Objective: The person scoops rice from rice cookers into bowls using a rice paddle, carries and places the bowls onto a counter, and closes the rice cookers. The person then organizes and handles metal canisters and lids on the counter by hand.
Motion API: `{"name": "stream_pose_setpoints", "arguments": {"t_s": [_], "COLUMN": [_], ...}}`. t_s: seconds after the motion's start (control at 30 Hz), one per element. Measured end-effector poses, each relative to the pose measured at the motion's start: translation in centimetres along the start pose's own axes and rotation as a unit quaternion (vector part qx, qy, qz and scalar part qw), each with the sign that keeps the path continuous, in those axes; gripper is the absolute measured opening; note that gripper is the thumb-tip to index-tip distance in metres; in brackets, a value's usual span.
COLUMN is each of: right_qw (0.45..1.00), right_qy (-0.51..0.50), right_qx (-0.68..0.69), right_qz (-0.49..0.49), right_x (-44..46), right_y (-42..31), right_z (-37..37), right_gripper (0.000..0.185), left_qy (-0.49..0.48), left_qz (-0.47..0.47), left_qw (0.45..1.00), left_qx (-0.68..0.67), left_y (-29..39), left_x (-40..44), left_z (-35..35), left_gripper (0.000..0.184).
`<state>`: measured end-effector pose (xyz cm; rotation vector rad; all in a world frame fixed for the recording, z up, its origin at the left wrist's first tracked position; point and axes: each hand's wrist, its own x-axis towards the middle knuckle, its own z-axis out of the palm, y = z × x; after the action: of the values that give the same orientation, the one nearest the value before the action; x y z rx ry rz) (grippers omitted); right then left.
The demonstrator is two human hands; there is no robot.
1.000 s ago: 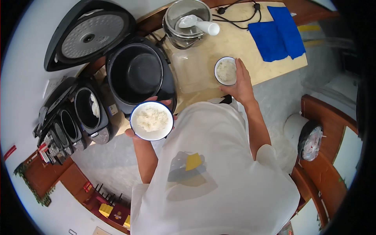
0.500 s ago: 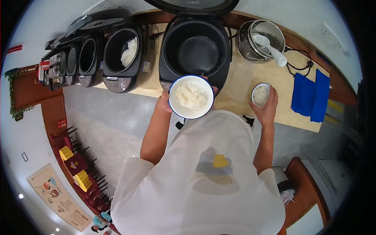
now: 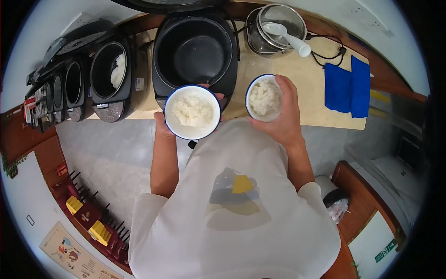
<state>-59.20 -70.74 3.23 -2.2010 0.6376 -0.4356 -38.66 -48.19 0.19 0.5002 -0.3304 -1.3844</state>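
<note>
Pale wood counter is running left to right across the far side, grey floor showing on the near left. Hands are apart, each gripping its own bowl. Left hand is holding the left bowl, thumb on the left rim, fingertips showing past the far right side; white rice is sitting inside. That bowl is overlapping the near edge of the big open cooker in view. Right hand is wrapping the right bowl from the right and near sides, also with rice in it. Bowls are sitting between the two hands, near each other but not touching, both blue-rimmed. Smaller cooker is standing open to the left with rice at its right wall; more cookers are lining up farther left. Metal pot is standing far right, white scoop lying across it. Blue cloths are lying on the counter's right end. Writing: poster near left is carrying pictures and tiny text, green sign near right is showing white marks, side sticker is facing up; all too small to read.
</note>
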Motion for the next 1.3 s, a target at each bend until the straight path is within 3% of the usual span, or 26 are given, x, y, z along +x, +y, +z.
{"name": "stream_pose_setpoints", "arguments": {"t_s": [0.5,0.6,0.77,0.87,1.0,1.17,1.23,1.3], "right_qw": [0.997,0.996,0.995,0.995,0.995,0.995,0.991,0.989], "right_qy": [-0.057,-0.062,-0.072,-0.066,-0.058,-0.057,-0.066,-0.068], "right_qx": [0.014,0.007,0.001,-0.004,0.014,0.047,0.072,0.119], "right_qz": [-0.059,-0.060,-0.066,-0.076,-0.082,-0.072,-0.096,-0.059], "right_x": [2.2,2.3,2.1,1.9,1.2,0.1,0.3,0.1], "right_y": [-2.6,-2.9,-3.1,-3.3,-2.7,-2.1,-2.5,-2.9], "right_z": [1.5,1.5,1.6,1.8,2.5,2.9,3.0,3.1], "right_gripper": [0.107,0.107,0.107,0.108,0.110,0.111,0.110,0.109], "left_qy": [0.030,0.095,0.039,0.049,0.125,0.058,0.054,0.022], "left_qz": [0.000,0.017,0.008,0.009,0.013,-0.006,0.021,0.049], "left_qw": [0.997,0.990,0.997,0.999,0.990,0.997,0.997,0.998], "left_qx": [0.064,0.104,0.066,-0.018,-0.062,-0.055,-0.047,-0.045], "left_y": [0.1,-0.2,-0.4,0.0,-3.6,-3.0,-2.4,-1.9], "left_x": [-0.4,-1.1,-0.8,-0.9,-3.3,-2.4,-1.8,-2.0], "left_z": [-0.5,-0.4,-1.1,-0.5,-7.5,-6.1,-4.3,-3.5], "left_gripper": [0.142,0.143,0.141,0.135,0.115,0.095,0.092,0.084]}}
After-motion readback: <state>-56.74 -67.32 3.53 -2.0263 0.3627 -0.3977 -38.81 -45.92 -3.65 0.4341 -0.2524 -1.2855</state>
